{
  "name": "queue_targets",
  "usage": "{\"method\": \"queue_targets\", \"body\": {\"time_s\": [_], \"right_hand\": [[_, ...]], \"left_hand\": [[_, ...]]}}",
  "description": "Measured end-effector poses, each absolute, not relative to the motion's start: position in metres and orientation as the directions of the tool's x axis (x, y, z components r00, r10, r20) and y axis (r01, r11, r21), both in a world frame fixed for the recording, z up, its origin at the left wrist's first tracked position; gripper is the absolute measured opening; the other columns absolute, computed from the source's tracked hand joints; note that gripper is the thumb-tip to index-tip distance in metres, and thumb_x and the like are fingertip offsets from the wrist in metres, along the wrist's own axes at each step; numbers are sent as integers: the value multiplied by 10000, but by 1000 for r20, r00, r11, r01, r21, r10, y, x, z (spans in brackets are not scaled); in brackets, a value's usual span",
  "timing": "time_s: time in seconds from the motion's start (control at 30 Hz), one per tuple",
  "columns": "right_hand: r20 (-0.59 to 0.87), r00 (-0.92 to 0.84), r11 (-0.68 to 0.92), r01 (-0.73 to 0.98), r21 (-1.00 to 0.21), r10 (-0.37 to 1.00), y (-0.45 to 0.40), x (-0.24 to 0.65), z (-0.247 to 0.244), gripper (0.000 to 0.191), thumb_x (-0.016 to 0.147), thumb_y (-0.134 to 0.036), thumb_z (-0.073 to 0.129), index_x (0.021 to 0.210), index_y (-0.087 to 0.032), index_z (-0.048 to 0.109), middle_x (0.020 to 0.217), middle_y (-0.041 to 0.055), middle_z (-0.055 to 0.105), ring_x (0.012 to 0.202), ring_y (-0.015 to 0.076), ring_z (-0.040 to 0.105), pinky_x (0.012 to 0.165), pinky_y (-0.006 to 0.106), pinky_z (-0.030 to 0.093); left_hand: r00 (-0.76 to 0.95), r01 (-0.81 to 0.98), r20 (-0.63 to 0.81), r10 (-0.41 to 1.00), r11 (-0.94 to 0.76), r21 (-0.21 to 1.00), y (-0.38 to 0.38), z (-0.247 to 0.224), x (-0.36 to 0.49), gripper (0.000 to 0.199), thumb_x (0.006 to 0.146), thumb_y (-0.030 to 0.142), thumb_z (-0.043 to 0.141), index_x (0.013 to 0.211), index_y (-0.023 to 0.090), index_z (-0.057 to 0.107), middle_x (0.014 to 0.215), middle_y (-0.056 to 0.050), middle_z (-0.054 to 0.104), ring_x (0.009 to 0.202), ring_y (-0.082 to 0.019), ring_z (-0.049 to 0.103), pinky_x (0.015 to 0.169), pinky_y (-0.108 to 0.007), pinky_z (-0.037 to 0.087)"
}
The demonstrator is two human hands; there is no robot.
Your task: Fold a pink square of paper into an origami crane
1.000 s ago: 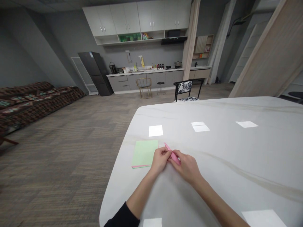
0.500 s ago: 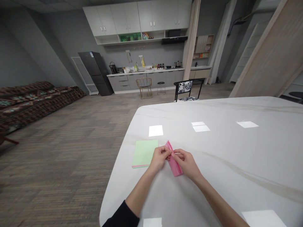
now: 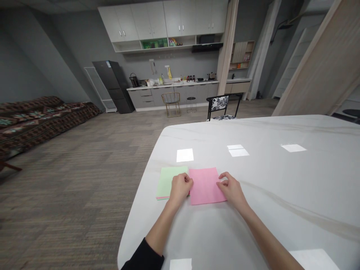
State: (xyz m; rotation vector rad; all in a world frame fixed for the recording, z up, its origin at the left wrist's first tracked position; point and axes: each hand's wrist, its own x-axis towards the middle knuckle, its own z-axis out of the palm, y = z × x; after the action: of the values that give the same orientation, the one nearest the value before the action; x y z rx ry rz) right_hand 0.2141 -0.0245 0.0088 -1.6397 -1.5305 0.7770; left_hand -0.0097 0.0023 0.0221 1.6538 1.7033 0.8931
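Note:
A square pink sheet of paper (image 3: 205, 186) is spread nearly flat in front of me, with faint creases across it. Its left edge is pinched between the thumb and fingers of my left hand (image 3: 180, 186), which overlaps the right part of a stack of square paper (image 3: 168, 179). Light green is the top sheet of that stack, and pink and darker green edges show along its front. At the opposite side of the pink sheet, my right hand (image 3: 232, 190) grips the right edge with thumb and bent fingers.
Both hands work over a white marbled table (image 3: 270, 161) with bright light reflections. Its left edge runs close to the paper stack. A black-framed patterned chair (image 3: 221, 105) stands at the far side. Farther back are a kitchen counter (image 3: 194, 89), a dark fridge (image 3: 114, 86) and a covered couch (image 3: 42, 120).
The pink paper, folded into a narrow strip before, has been opened out into a square. My hands have moved apart, the left one leftward and the right one rightward.

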Motion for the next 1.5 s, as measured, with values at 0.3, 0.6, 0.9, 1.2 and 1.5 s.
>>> {"method": "queue_targets", "body": {"time_s": [0.3, 0.6, 0.9, 1.2, 1.5], "right_hand": [[104, 45, 45, 685, -728, 994, -25, 211, 6, 171, 793, -257, 466, 809, -216, 632, 645, 11, 653, 625, 198, 592, 614, 287, 391], [109, -32, 104, 634, -766, 994, -22, 217, 4, 174, 829, -271, 489, 862, -195, 642, 701, 26, 683, 659, 193, 637, 647, 294, 460], [289, -447, 532, 714, -456, 847, -43, 225, 30, 238, 774, -295, 669, 1009, -258, 670, 1362, 51, 548, 1298, 273, 441, 1099, 460, 311], [263, -451, 519, 677, -521, 853, -50, 208, 23, 508, 780, -185, 589, 1278, -277, 550, 1335, 51, 574, 1207, 239, 534, 1001, 392, 434], [210, -188, 281, 694, -662, 959, -40, 206, 28, 271, 920, -333, 458, 778, -217, 658, 704, 20, 684, 651, 193, 609, 644, 282, 415]], "left_hand": [[479, 757, 419, 772, -604, 248, -11, 28, 2, 617, 743, -55, 413, 1285, 220, 516, 1414, -105, 467, 1320, -264, 385, 1039, -453, 341], [740, 555, 179, 649, -739, 382, -27, 21, 7, 736, 773, 536, 641, 1394, 206, 426, 1441, -118, 465, 1348, -299, 380, 1133, -481, 257], [752, 555, 134, 646, -730, 399, -27, 25, 6, 620, 839, 368, 561, 1415, 211, 392, 1458, -99, 447, 1377, -270, 347, 1157, -470, 196], [701, 467, 203, 684, -655, 594, -26, 44, 7, 345, 923, 324, 441, 1236, 256, 571, 1214, -57, 646, 1123, -222, 585, 1106, -432, 293], [344, 310, 199, 918, -311, 898, -15, 28, 6, 449, 881, 426, 546, 1285, 231, 567, 1413, -84, 506, 1346, -266, 403, 1133, -424, 279]]}}
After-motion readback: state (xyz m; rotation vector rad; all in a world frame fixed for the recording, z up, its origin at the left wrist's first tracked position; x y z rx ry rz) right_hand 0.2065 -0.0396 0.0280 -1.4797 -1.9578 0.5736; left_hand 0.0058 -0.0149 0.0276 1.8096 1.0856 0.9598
